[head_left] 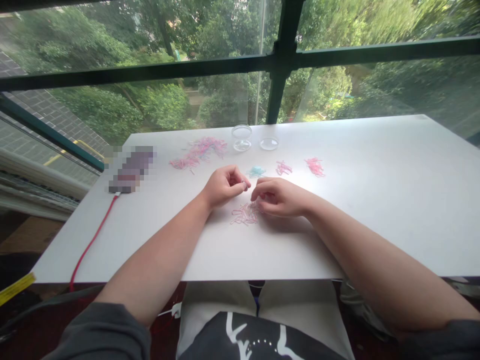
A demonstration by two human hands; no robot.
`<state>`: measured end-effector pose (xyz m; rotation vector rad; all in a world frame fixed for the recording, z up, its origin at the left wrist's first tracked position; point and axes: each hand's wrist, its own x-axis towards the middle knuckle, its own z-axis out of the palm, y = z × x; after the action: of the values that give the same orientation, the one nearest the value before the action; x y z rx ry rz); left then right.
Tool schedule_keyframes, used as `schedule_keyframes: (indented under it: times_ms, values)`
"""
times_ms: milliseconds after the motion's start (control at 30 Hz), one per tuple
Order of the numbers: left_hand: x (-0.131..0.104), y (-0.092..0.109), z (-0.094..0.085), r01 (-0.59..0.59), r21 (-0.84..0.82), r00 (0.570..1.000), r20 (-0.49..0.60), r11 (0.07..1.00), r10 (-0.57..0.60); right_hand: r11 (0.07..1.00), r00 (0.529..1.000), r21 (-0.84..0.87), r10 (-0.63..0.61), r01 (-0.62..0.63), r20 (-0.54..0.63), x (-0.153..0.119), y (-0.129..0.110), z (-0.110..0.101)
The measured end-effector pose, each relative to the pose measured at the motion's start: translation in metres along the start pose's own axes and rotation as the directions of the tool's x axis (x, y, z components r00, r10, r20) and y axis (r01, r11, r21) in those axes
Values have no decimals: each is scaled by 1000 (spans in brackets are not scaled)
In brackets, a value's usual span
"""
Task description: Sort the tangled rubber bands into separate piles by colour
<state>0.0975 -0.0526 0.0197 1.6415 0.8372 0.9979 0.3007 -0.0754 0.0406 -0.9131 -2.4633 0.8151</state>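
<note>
My left hand [226, 186] is closed, with thumb and forefinger pinching a few small pale bands; how many I cannot make out. Just to its right, my right hand [282, 197] hovers over the table, fingers bent and apart, with nothing visible in them. Its fingertips are at the edge of a pile of pale pink elastic bands [244, 214]. Beyond the hands lie a small heap of teal bands [256, 171], a heap of pinkish-purple bands [284, 168] and a heap of coral-pink bands [314, 166].
A large mixed pile of pink and lilac bands [202, 151] spreads at the back left. Behind stand a clear round container [241, 139] and a clear round dish [269, 144]. A blurred-out phone-like object [131, 169] with a red cable [93, 239] lies left on the white table [378, 200].
</note>
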Motion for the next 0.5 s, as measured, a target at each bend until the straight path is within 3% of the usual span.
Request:
schedule_keyframes:
  times_ms: [300, 500]
  values:
    - [0, -4, -1, 3, 75, 1000, 24, 997, -5, 996, 996, -80, -32, 39, 89, 0, -1, 0]
    - [1, -3, -2, -29, 159, 999, 23, 987, 26, 992, 1000, -124, 1, 0, 9, 3, -4, 5]
